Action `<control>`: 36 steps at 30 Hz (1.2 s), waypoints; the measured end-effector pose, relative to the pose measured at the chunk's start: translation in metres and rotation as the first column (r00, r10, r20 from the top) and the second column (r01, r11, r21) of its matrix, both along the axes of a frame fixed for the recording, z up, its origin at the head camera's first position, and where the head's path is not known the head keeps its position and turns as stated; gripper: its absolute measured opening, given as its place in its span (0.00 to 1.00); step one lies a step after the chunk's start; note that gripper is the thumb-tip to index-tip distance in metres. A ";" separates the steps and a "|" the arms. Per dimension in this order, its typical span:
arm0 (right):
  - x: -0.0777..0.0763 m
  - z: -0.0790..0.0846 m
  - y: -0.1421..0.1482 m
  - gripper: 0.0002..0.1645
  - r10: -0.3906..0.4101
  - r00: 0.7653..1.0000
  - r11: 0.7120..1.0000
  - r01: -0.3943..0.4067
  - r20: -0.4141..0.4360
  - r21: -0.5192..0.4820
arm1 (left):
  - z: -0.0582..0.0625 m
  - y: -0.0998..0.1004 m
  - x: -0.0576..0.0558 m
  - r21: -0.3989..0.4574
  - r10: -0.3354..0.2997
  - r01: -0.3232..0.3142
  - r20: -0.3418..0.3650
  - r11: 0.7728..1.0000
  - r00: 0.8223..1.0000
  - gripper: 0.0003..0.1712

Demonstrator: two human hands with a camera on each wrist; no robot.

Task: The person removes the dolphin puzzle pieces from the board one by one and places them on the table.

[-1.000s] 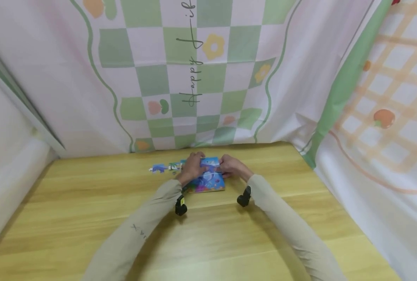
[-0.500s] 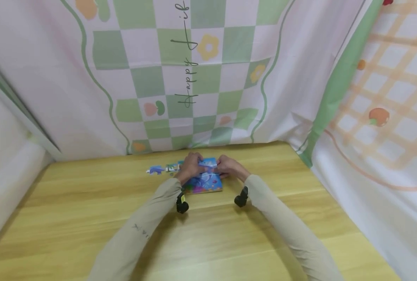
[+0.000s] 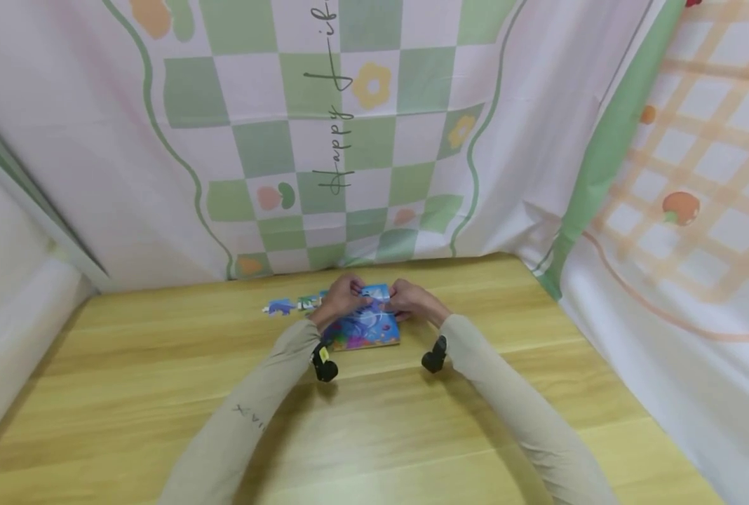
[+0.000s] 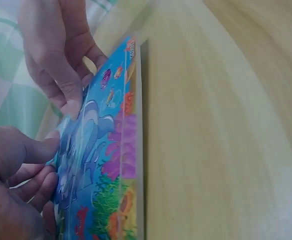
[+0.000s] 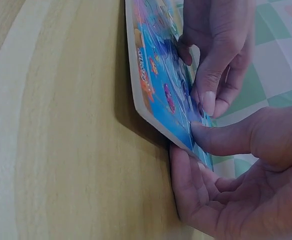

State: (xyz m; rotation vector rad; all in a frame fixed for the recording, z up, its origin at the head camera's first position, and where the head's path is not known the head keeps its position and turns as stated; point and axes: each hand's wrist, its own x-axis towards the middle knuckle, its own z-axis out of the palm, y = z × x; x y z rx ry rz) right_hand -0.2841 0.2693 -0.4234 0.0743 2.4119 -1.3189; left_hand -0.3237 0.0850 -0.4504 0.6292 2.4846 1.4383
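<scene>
A jigsaw puzzle board [image 3: 368, 330] with a blue undersea picture lies near the far side of the table, its right side lifted slightly in the right wrist view. My right hand [image 3: 414, 300] grips that edge, the thumb [image 5: 221, 137] on top and the fingers [image 5: 183, 175] underneath. Over the upper left part, my left hand [image 3: 343, 296] pinches a small bluish puzzle piece [image 4: 52, 161] between thumb and fingers at the board's surface. Most of this piece is hidden. The printed dolphin [image 4: 88, 130] shows between the hands.
Left of the board lie loose puzzle pieces, a blue-purple one [image 3: 278, 306] and a green-white one [image 3: 308, 302]. A checkered cloth [image 3: 349, 175] hangs behind the wooden table [image 3: 362, 435]. Another cloth [image 3: 684, 266] hangs at the right.
My left hand has turned and drawn back a little to the left, uncovering more of the board. The right hand keeps its hold on the right edge. The head view has shifted slightly.
</scene>
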 end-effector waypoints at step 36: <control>-0.005 -0.002 0.001 0.16 0.022 0.999 1.000 -0.022 0.026 -0.008 | 0.002 -0.023 -0.005 0.467 0.138 -0.302 0.353 0.831 0.925 0.14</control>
